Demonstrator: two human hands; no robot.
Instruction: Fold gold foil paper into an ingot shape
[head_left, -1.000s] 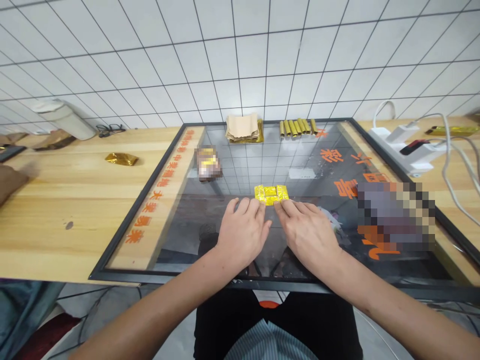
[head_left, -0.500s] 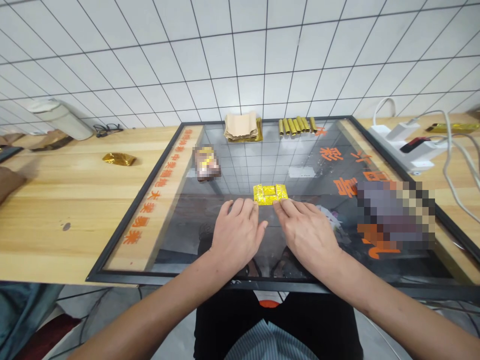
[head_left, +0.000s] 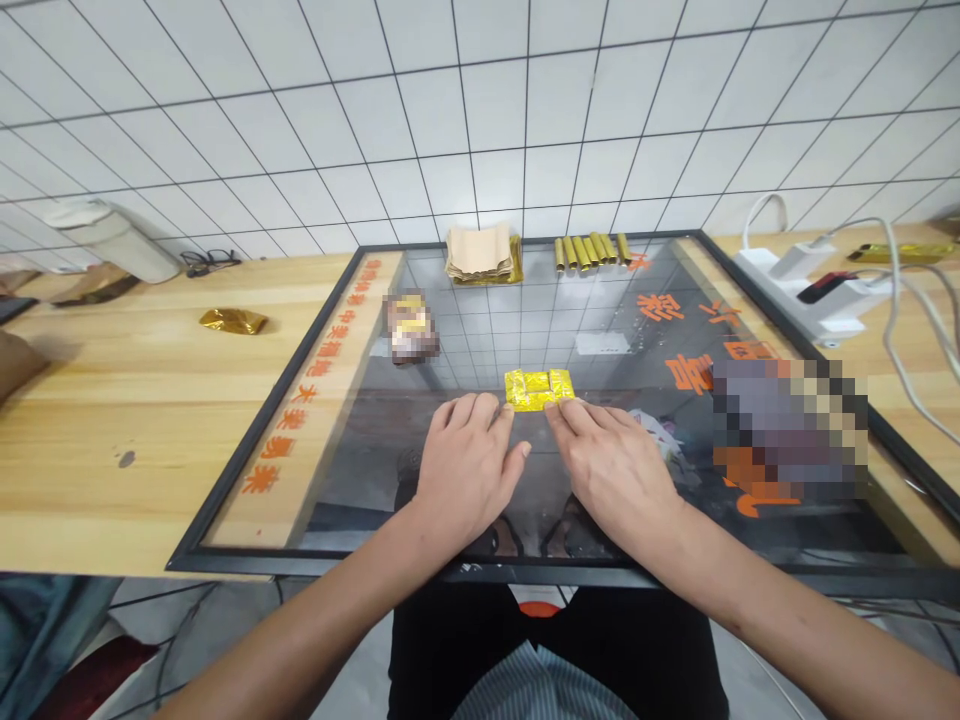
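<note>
A folded gold foil packet (head_left: 538, 390) lies flat on the glass-topped board, just ahead of my hands. My left hand (head_left: 465, 465) rests palm down, its fingertips at the packet's lower left corner. My right hand (head_left: 615, 470) lies flat too, with its fingertips at the packet's lower edge. Neither hand grips the packet. Farther back stand a stack of tan paper on gold foil (head_left: 482, 253) and a row of small gold foil rolls (head_left: 589, 252). A pixelated packet (head_left: 410, 327) lies to the left.
The black-framed board (head_left: 330, 400) sits on a wooden table (head_left: 127, 420), with a crumpled gold foil piece (head_left: 232, 321) on the wood at left. A white power strip (head_left: 799, 300) and cables lie at right. A pixelated patch (head_left: 787, 430) covers part of the board.
The view has drifted slightly left and upward. My left hand has slid a little left, away from the packet, while my right hand stays at its edge.
</note>
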